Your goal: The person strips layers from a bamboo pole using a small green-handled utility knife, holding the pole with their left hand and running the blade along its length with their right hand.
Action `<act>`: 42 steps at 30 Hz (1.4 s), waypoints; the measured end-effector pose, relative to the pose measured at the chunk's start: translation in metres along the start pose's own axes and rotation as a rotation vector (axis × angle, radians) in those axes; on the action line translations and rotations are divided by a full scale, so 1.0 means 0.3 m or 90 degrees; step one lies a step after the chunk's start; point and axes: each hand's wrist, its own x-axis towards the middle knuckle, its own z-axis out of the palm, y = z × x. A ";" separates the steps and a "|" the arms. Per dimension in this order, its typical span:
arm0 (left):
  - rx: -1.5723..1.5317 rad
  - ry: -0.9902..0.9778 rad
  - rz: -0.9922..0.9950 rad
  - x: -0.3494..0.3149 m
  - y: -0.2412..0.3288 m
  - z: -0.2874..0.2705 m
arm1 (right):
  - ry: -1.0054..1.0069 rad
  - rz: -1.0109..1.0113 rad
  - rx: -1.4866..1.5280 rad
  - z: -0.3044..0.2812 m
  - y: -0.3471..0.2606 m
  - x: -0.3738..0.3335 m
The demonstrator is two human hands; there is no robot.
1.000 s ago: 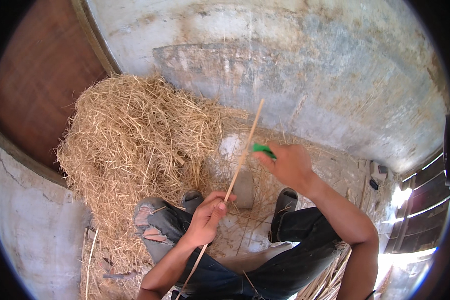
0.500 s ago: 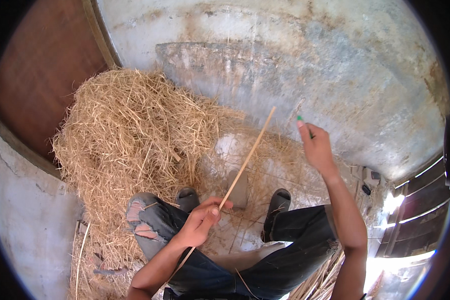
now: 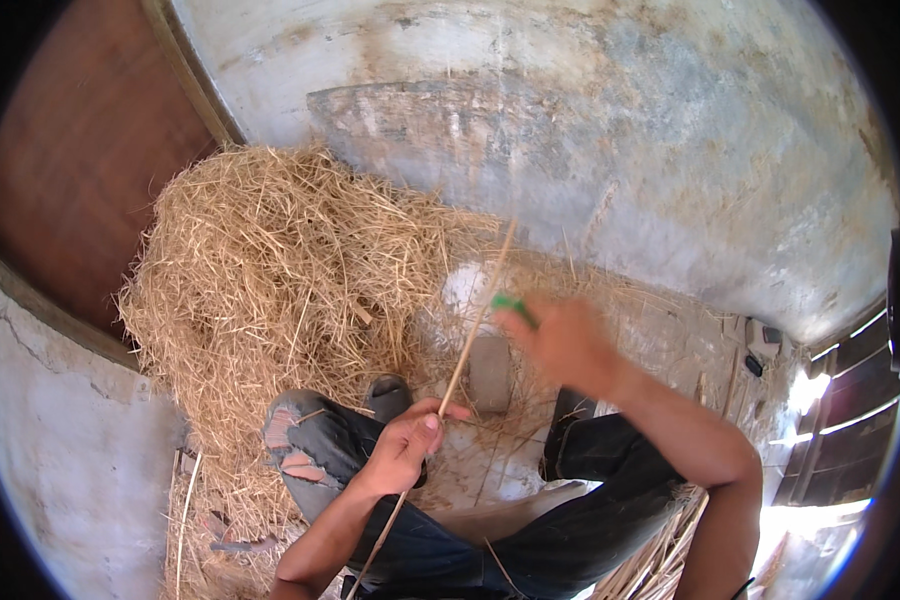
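My left hand (image 3: 406,452) is closed round a long, thin bamboo strip (image 3: 463,358). The strip slants up and away from my lap, and its lower end passes beside my left forearm. Smeared by motion, my right hand (image 3: 568,343) is closed on a small green tool (image 3: 511,307). Its green part sits close to the strip's upper half; whether they touch I cannot tell. Any blade is hidden or blurred. Below the strip, a greyish block (image 3: 489,374) lies on the floor between my feet.
A large heap of pale shavings (image 3: 270,270) rises at the left against the stained wall (image 3: 610,130) and brown door panel (image 3: 80,160). Several loose strips (image 3: 665,545) lie beside my right leg. Small dark objects (image 3: 754,366) rest near the wall at the right.
My right hand has moved left and down with the green tool, from right of the strip to close beside it. The strip's top has swung left; my left hand keeps its grip.
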 end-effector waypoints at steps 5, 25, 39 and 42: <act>0.039 -0.001 0.072 0.011 -0.003 0.019 | 0.154 0.170 -0.010 -0.157 0.239 0.074; 0.048 -0.017 0.054 0.004 -0.009 0.007 | 0.121 0.095 0.099 -0.051 0.205 0.065; 0.159 0.065 0.049 0.029 -0.005 0.007 | -0.164 -0.128 0.019 0.044 -0.083 -0.114; 0.172 0.074 0.125 0.047 -0.004 0.003 | -0.105 -0.055 -0.010 0.053 -0.020 -0.058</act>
